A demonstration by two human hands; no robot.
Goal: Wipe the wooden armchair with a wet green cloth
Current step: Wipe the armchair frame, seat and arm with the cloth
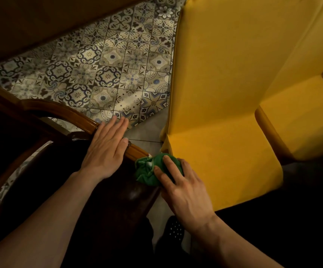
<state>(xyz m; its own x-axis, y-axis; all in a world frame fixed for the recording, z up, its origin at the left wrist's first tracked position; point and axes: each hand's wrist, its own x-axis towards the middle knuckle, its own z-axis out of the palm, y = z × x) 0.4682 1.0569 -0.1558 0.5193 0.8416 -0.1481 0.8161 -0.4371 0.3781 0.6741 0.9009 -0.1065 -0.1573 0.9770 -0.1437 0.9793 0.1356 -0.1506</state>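
The wooden armchair [60, 111] fills the lower left, with a curved brown top rail and a dark leather back below it. My left hand [106, 147] lies flat on the rail, fingers straight and together, holding nothing. A bunched green cloth [147, 171] sits at the right end of the rail, on the chair's corner. My right hand [182, 188] presses down on the cloth with its fingers spread over it.
A yellow upholstered sofa [234, 93] stands close on the right, with a narrow strip of grey floor [147, 132] between it and the armchair. A patterned tile rug [108, 70] covers the floor beyond. A dark slipper [174, 229] shows below the chair corner.
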